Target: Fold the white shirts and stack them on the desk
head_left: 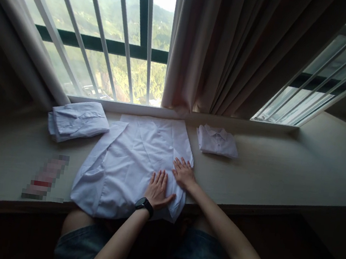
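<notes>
Head view: barred window (pixel 109 30) and drawn curtain (pixel 236 48) behind a pale tabletop (pixel 266 172). White shirt (pixel 130 158) spread flat at centre, lower hem overhanging the near edge. Left hand (pixel 158 189), with black watch (pixel 144 205), lies flat on it, fingers spread. Right hand (pixel 183 174) flat just beside, at the shirt's right edge. Folded shirts left (pixel 77 120) and right (pixel 217 141). Blurred patch (pixel 45 178) unreadable.

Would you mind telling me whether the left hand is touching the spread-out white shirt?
Touching. The head view shows the left hand lying flat, palm down, on the spread-out white shirt, with no gap visible.
</notes>
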`<state>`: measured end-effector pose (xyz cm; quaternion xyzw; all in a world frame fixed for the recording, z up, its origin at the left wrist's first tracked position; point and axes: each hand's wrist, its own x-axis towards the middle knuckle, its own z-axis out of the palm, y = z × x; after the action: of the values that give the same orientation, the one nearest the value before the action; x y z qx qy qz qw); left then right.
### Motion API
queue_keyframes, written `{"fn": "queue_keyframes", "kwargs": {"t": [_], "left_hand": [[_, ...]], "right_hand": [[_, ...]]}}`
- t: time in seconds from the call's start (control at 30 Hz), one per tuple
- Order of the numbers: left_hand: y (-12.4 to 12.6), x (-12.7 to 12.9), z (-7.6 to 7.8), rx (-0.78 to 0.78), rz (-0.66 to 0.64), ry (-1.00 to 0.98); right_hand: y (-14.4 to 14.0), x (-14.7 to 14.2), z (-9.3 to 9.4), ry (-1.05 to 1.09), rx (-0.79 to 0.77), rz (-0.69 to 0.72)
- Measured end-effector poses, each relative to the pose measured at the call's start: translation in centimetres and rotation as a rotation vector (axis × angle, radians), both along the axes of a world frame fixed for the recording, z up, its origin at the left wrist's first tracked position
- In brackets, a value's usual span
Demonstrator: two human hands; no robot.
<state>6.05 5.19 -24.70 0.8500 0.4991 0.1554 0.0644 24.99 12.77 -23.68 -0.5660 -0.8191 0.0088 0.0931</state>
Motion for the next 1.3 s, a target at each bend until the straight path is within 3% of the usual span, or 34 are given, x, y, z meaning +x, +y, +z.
{"fn": "queue_keyframes", "kwargs": {"t": [0.1, 0.27, 0.53, 0.63, 0.83, 0.93, 1.03, 1.1, 1.3], "left_hand": [[0.0, 0.1, 0.0, 0.001, 0.009, -0.006], [-0.3, -0.2, 0.6, -0.022, 0.033, -0.033], [-0.4, -0.5, 0.5, 0.025, 0.259, -0.241], [0.3, -4.5, 1.4, 0.107, 0.49, -0.277], [0.7, -20.9, 4.8, 0.162, 1.075, -0.197], [0.7, -26.5, 6.3, 0.026, 1.151, -0.185], [1.3, -28.9, 7.4, -0.137, 1.157, -0.279], [1.6, -29.5, 8.0, -0.163, 1.19, -0.338], [2.3, -31.4, 10.4, 0.04, 1.359, -0.571]], "right_hand": [[-0.2, -0.2, -0.6, -0.021, -0.039, -0.044], [-0.6, -2.0, -0.5, -0.023, 0.053, 0.015], [-1.6, -4.0, -2.1, -0.021, -0.064, -0.045], [-1.6, -4.0, -2.2, -0.047, -0.076, -0.054], [-1.9, -4.1, -2.2, -0.066, -0.061, -0.061], [-2.0, -4.1, -2.1, -0.061, -0.054, -0.06], [-2.0, -4.0, -2.0, -0.053, -0.063, -0.053], [-2.0, -4.0, -2.0, -0.049, -0.066, -0.05], [-2.0, -3.9, -2.2, -0.03, -0.042, -0.052]]}}
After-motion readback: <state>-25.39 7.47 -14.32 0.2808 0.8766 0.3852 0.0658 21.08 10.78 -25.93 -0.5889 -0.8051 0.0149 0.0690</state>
